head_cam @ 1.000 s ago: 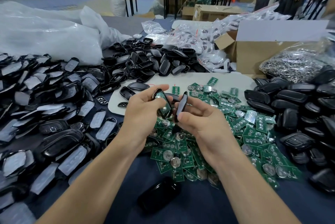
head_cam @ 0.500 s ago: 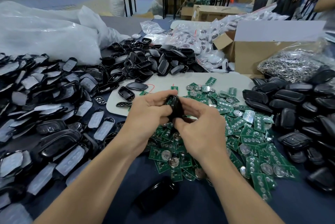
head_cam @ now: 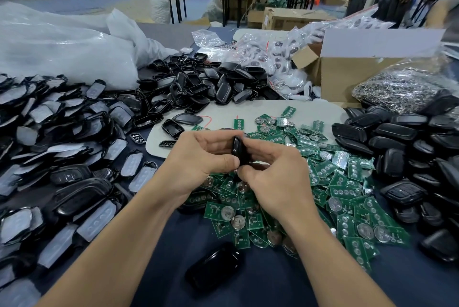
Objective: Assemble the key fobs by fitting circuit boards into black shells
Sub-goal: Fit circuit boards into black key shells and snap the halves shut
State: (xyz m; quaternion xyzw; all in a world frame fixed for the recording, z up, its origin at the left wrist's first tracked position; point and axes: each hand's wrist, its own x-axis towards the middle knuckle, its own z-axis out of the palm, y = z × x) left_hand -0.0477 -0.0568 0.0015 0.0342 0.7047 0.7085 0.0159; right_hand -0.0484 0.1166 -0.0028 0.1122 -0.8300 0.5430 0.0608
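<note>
Clearly, only a small part of the work can be judged as done: one closed black fob [head_cam: 213,269] is seen lying on the surface [head_cam: 173,244] near the person, while a large heap of circuit boards [head_cam: 347,182] and many black shells [head_cam: 397,132] are left loose. One key fob [head_cam: 239,151] is held edge-up above the boards. It is pinched by the left hand [head_cam: 198,157] with thumb and curled fingers, and gripped by the right hand [head_cam: 275,177] from the other side. Probably its halves are being pressed together; whether a board is inside cannot be told.
</note>
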